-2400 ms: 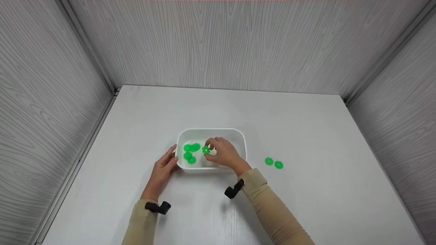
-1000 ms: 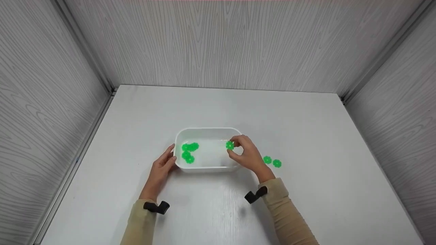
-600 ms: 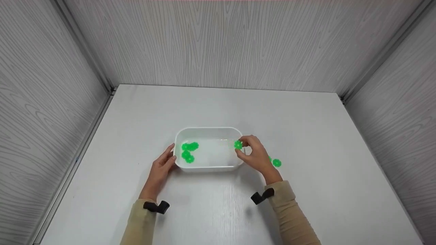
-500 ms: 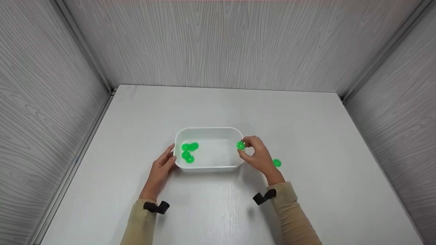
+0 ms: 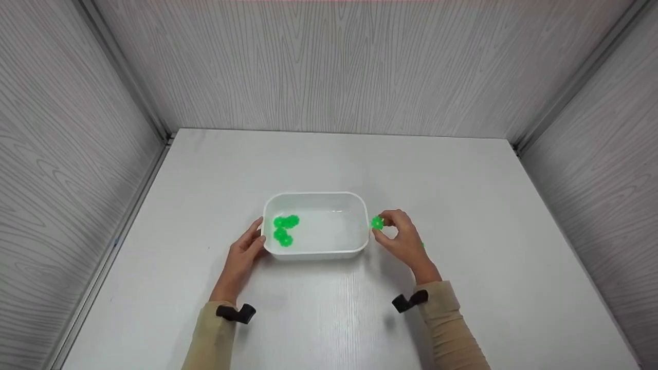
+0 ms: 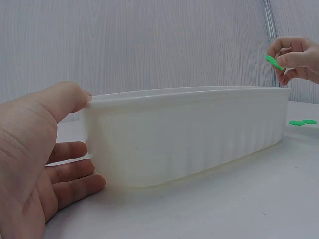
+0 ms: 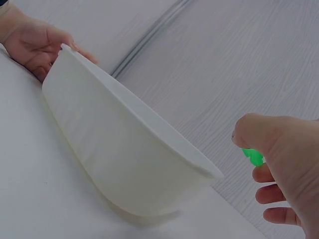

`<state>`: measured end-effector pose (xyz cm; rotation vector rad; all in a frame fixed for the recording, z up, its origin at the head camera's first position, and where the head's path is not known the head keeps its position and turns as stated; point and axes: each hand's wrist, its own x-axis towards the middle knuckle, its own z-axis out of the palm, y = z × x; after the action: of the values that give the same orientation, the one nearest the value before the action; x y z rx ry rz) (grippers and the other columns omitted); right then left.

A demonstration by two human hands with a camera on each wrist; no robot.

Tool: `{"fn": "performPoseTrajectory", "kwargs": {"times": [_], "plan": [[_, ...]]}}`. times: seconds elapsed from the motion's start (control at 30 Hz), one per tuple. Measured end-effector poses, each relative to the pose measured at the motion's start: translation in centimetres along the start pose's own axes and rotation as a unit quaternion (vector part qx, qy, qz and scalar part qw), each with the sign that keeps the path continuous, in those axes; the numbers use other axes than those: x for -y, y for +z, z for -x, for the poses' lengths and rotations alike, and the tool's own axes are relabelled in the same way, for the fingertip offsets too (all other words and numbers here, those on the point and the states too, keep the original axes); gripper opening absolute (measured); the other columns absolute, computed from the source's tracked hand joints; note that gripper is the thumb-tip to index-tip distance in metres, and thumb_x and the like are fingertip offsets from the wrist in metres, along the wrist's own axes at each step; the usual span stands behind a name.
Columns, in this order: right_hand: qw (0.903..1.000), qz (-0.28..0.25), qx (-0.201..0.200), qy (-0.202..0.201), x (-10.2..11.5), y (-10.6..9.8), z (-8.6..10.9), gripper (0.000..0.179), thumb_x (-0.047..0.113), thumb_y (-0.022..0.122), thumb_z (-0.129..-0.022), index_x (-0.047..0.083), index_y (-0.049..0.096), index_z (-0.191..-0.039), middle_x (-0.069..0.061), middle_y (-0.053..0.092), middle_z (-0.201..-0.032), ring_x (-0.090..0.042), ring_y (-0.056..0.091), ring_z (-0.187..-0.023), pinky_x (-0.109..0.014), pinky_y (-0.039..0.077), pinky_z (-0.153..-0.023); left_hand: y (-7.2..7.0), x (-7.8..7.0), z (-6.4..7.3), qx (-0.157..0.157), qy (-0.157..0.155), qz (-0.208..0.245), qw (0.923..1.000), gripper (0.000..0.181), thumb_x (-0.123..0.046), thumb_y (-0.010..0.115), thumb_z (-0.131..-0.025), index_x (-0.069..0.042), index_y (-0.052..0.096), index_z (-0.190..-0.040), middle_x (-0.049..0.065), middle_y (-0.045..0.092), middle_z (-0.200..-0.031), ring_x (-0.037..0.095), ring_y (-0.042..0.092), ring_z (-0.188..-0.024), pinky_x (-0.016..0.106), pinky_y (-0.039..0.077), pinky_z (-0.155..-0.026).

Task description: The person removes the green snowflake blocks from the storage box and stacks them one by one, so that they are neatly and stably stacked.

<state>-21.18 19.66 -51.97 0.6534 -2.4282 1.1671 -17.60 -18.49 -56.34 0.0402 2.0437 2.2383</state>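
Note:
My right hand (image 5: pixel 406 241) pinches a small green flower-shaped disc (image 5: pixel 377 222) between thumb and fingers, just off the right end of a white plastic tub (image 5: pixel 316 253). In the left wrist view the held disc (image 6: pixel 274 62) is above the tub's rim level. At the tub's left end, my left hand (image 5: pixel 244 254) rests against the wall, with the thumb at the rim and the other fingers touching the outside. Several similar green discs (image 5: pixel 287 240) lie in the left part of the tub, some overlapping.
Two more green discs (image 6: pixel 296 123) lie on the white table (image 5: pixel 329 164) right of the tub; in the head view my right hand hides nearly all of them. Pale wood-grain panels (image 5: pixel 329 67) stand at the back and both sides.
My right hand has carried the disc rightward from inside the tub, over its right rim, to just outside it. It now covers most of the two table discs. My left hand stays at the tub.

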Motion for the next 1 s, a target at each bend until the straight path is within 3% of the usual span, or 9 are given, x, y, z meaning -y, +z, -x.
{"fn": "performPoseTrajectory", "kwargs": {"times": [0.2,0.53,0.73,1.0], "plan": [[1.0000,0.000,-0.006,-0.002,-0.9,-0.5,0.8,0.026,0.010,0.071,-0.080,0.004,0.061,-0.104,-0.004,0.057,-0.092,-0.018,0.051,-0.083,-0.046,0.048,-0.073,0.5,-1.4,0.7,0.004,0.006,-0.012,0.9999,0.051,-0.024,0.052,-0.096,-0.024,0.035,-0.145,0.019,0.046,-0.135,0.031,0.045,-0.122,0.028,0.043,-0.095],[0.9990,0.011,0.000,0.043,-2.4,-1.4,2.2,0.026,0.011,0.071,-0.080,0.005,0.061,-0.103,-0.004,0.057,-0.090,-0.018,0.050,-0.084,-0.044,0.047,-0.073,0.5,-1.3,0.6,0.002,-0.002,-0.001,1.0000,0.052,-0.023,0.054,-0.096,-0.023,0.036,-0.145,0.019,0.046,-0.134,0.031,0.046,-0.122,0.029,0.042,-0.096],[0.9965,0.033,0.009,0.076,-3.4,-1.7,3.1,0.027,0.011,0.072,-0.079,0.005,0.061,-0.102,-0.006,0.057,-0.090,-0.019,0.050,-0.085,-0.037,0.046,-0.074,0.2,-0.5,0.2,0.006,0.003,0.006,1.0000,0.052,-0.025,0.053,-0.096,-0.025,0.036,-0.145,0.019,0.045,-0.135,0.030,0.044,-0.124,0.027,0.041,-0.097],[0.9939,0.059,0.019,0.091,-4.3,-2.1,3.7,0.027,0.010,0.072,-0.077,0.002,0.061,-0.100,-0.010,0.057,-0.090,-0.023,0.050,-0.086,-0.038,0.046,-0.074,-0.1,1.0,-0.4,-0.009,0.011,-0.015,0.9998,0.050,-0.036,0.056,-0.093,-0.036,0.040,-0.140,0.011,0.049,-0.133,0.022,0.047,-0.121,0.028,0.042,-0.096]]}}
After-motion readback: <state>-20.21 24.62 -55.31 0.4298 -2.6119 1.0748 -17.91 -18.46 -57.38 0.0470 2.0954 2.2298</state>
